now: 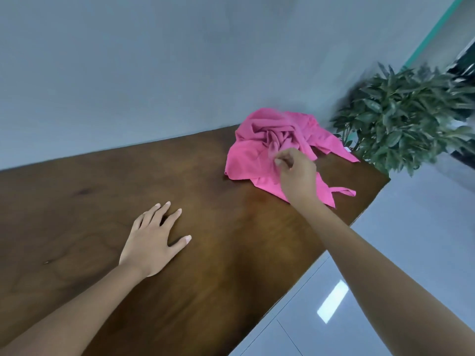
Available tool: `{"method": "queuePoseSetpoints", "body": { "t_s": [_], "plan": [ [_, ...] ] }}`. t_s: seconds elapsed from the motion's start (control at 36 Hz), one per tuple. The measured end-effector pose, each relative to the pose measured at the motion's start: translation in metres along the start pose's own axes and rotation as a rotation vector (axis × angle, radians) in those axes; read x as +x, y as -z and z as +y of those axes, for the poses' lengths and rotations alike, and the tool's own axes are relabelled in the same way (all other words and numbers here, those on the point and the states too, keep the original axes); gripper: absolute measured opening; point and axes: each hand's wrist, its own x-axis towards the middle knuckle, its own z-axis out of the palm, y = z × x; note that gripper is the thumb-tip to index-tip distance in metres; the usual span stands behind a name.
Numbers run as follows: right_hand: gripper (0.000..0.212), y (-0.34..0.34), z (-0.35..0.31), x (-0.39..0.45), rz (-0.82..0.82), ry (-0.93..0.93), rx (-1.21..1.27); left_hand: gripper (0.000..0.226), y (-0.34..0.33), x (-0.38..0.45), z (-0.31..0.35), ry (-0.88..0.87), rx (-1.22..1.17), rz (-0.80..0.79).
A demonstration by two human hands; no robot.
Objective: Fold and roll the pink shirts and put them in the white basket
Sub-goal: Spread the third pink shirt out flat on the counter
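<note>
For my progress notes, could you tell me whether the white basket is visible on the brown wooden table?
No, the brown wooden table holds only the crumpled pink shirts and the person's hands.

No legible txt, labels or nos. anywhere.

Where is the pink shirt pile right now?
In the head view the pink shirts lie crumpled at the table's far right corner, beside the plant; the right hand pinches the cloth.
</note>
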Motion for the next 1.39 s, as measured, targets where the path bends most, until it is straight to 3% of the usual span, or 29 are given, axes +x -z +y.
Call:
{"method": "queuePoseSetpoints", "body": {
  "t_s": [0.17, 0.39, 0.5, 0.67, 0.86, 1.0, 1.17, 1.33, 1.39],
  "plan": [
    [0.016, -0.011, -0.021, -0.098, -0.115, -0.017, -0.017, 0.089, 0.002, 0.0, -0.006, -0.032, -0.038, -0.024],
    [0.017, -0.034, -0.008, -0.197, -0.384, -0.12, -0.089, 0.065, 0.013, 0.005, -0.011, -0.006, -0.304, -0.107],
    [0.02, -0.025, 0.004, -0.213, -0.392, -0.068, -0.132, 0.058, 0.027, 0.006, 0.003, -0.007, -0.379, -0.085],
    [0.012, 0.012, 0.038, -0.199, -0.286, -0.053, -0.213, 0.047, 0.046, 0.016, 0.053, -0.24, -0.328, 0.027],
    [0.015, 0.069, 0.111, -0.165, -0.203, -0.263, -0.263, 0.044, 0.051, 0.056, 0.141, -0.494, -0.276, 0.088],
    [0.016, 0.097, 0.161, -0.13, -0.163, -0.336, -0.281, 0.054, 0.045, 0.093, 0.206, -0.609, -0.108, 0.077],
    [0.02, 0.11, 0.208, -0.074, -0.172, -0.343, -0.306, 0.063, 0.039, 0.155, 0.265, -0.581, 0.221, 0.029],
    [0.027, 0.092, 0.253, -0.03, -0.137, -0.382, -0.367, 0.065, 0.026, 0.19, 0.284, -0.452, 0.398, 0.119],
    [0.028, 0.083, 0.266, -0.022, -0.125, -0.382, -0.417, 0.054, 0.025, 0.198, 0.285, -0.431, 0.432, 0.132]
  ]
}}
